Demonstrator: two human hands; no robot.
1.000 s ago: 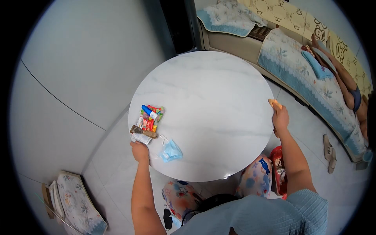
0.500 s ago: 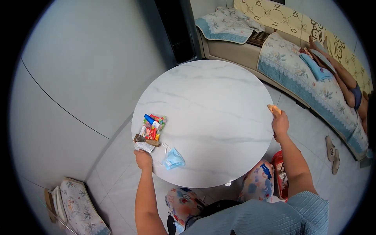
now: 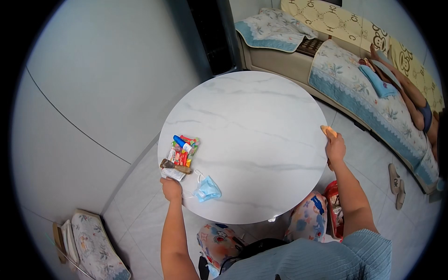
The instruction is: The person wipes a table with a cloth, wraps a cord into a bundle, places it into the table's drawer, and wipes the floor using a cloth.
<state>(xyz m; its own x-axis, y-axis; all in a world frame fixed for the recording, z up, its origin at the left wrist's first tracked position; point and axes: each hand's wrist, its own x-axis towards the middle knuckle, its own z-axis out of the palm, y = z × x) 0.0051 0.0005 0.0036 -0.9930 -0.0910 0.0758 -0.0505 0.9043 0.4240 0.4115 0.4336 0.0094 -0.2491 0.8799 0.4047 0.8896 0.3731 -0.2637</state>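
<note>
A round white marbled table point(image 3: 252, 126) fills the middle of the view. My left hand point(image 3: 171, 188) grips its near left rim, beside a white packet point(image 3: 173, 174). A scraper with a wooden handle point(image 3: 176, 166) lies over that packet. Just beyond are a colourful bag of packets point(image 3: 182, 156) and a blue-capped white tube point(image 3: 183, 143). A light blue face mask point(image 3: 208, 188) rests to the right of my left hand. At the right rim, my right hand point(image 3: 335, 145) is closed round an orange-tan object point(image 3: 328, 131), its fingers partly hidden.
A sofa point(image 3: 275, 59) with floral covers runs along the upper right, where a person point(image 3: 406, 88) lies. Slippers point(image 3: 396, 186) are on the floor. A red container point(image 3: 334, 210) stands beside my right leg. A dark tall unit point(image 3: 210, 42) stands behind the table.
The view has shifted, so the table and the things on it appear lower in the picture. Both hands keep their places at the rim.
</note>
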